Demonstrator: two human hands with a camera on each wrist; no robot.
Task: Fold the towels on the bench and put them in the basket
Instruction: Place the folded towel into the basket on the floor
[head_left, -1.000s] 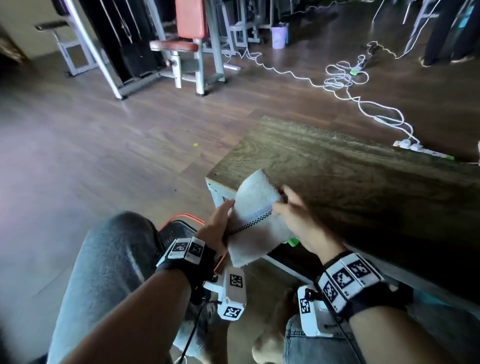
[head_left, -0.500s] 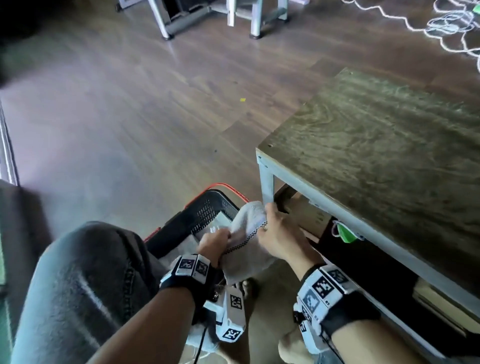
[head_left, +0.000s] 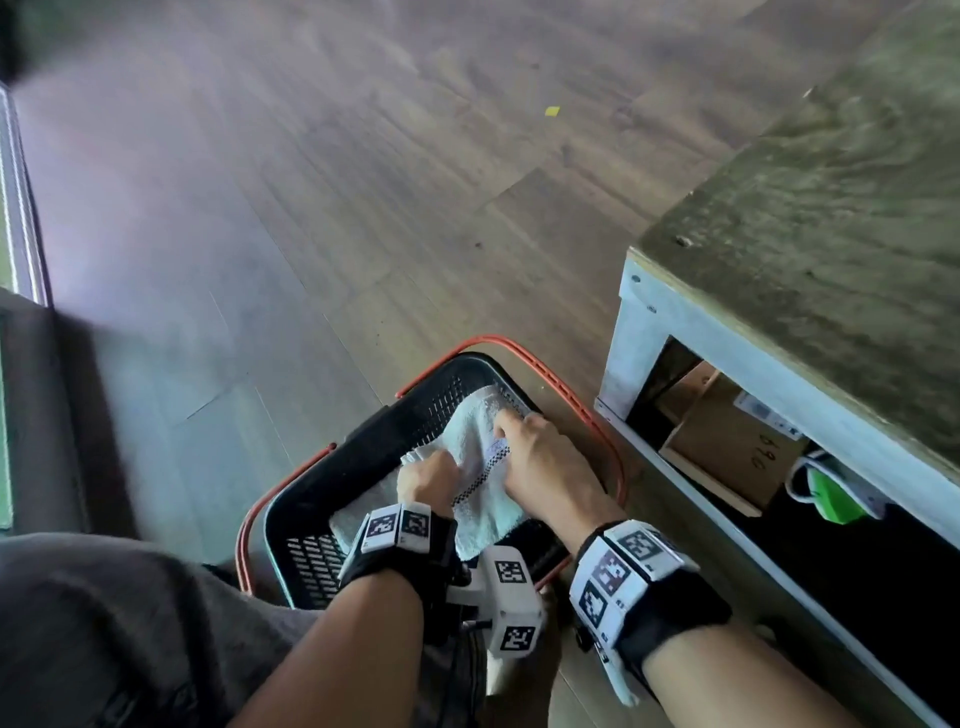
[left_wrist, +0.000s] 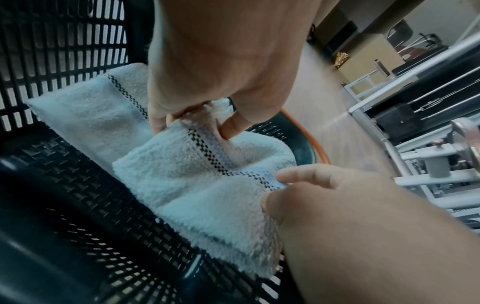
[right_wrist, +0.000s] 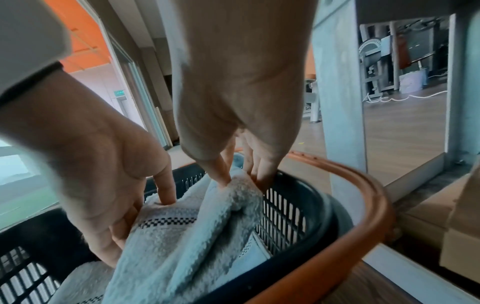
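Observation:
A folded white towel (head_left: 480, 457) with a black checkered stripe hangs low inside the black mesh basket (head_left: 415, 410), which stands on the floor by the bench (head_left: 831, 234). My left hand (head_left: 441, 467) pinches the towel's near left edge, thumb on top. My right hand (head_left: 506, 428) pinches the far fold by the basket's right wall. In the left wrist view the towel (left_wrist: 194, 185) sags between the right hand (left_wrist: 207, 121) and the left hand (left_wrist: 283, 185). The right wrist view shows the right hand (right_wrist: 239, 176), the left hand (right_wrist: 145, 207) and the towel (right_wrist: 182, 236).
Another white towel (head_left: 358, 514) lies lower in the basket. Orange handles (head_left: 582, 405) hang down outside its rim. A cardboard box (head_left: 727, 447) and a green object (head_left: 836, 499) sit under the bench. My grey-trousered knee (head_left: 104, 623) is at the left.
Both hands have carried the towel from the bench's corner down into the basket. The view has tilted down, so the room behind is out of sight.

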